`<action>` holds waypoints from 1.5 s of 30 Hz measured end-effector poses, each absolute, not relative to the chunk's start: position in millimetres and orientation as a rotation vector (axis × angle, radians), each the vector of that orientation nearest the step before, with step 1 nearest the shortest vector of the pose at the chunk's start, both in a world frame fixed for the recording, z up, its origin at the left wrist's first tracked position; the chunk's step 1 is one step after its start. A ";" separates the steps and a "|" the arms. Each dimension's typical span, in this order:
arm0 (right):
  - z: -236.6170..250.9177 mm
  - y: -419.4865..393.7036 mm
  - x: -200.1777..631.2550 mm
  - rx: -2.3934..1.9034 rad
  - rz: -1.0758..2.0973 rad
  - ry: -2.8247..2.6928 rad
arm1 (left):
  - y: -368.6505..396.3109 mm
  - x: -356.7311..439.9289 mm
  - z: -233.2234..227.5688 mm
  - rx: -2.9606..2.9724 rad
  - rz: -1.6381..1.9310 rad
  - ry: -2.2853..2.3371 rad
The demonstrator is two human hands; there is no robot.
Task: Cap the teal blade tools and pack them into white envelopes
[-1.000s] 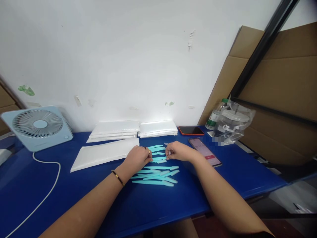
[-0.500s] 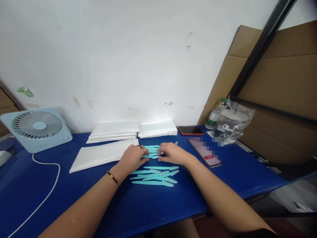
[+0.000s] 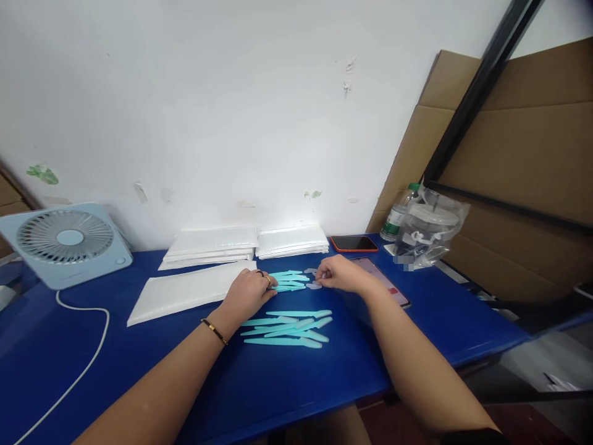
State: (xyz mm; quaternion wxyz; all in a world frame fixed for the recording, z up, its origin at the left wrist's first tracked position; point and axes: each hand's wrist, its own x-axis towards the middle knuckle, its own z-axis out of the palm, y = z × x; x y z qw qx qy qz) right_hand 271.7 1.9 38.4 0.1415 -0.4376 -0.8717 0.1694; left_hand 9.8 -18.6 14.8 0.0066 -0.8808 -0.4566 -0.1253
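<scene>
My left hand (image 3: 250,293) rests on the blue table (image 3: 208,383), its bent fingers on the left ends of several turquoise eyebrow razors (image 3: 291,279). Their other ends point right. Just past those ends lie small translucent blade caps (image 3: 314,285). My right hand (image 3: 345,274) is at the caps with thumb and fingers pinched together; it seems to grip a cap, though the fingertips partly hide it. Nearer to me, a loose, overlapping pile of more turquoise eyebrow razors (image 3: 290,327) lies on the table, touched by neither hand.
White padded envelopes (image 3: 210,244) are stacked along the wall, and a single one (image 3: 180,293) lies left of my left hand. Two phones, one orange-edged (image 3: 354,243), lie at right near a bottle (image 3: 395,219) and a bagged cup (image 3: 433,225). A fan (image 3: 69,241) stands left.
My right hand has moved right, away from the razors, and translucent caps now show apart from the razor ends. My left hand stays on the razors.
</scene>
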 end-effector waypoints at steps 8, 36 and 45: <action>45.0 -8.9 267.9 -1.224 0.936 -2.759 | -35.6 20.6 23.1 -3.162 -0.336 -1.382; 35.8 -15.9 240.6 -1.036 0.634 -2.600 | -38.0 -4.8 32.3 -3.182 -0.131 -1.663; 32.5 -13.6 239.2 -1.031 0.709 -2.654 | -31.7 25.7 18.9 -2.976 -0.459 -1.629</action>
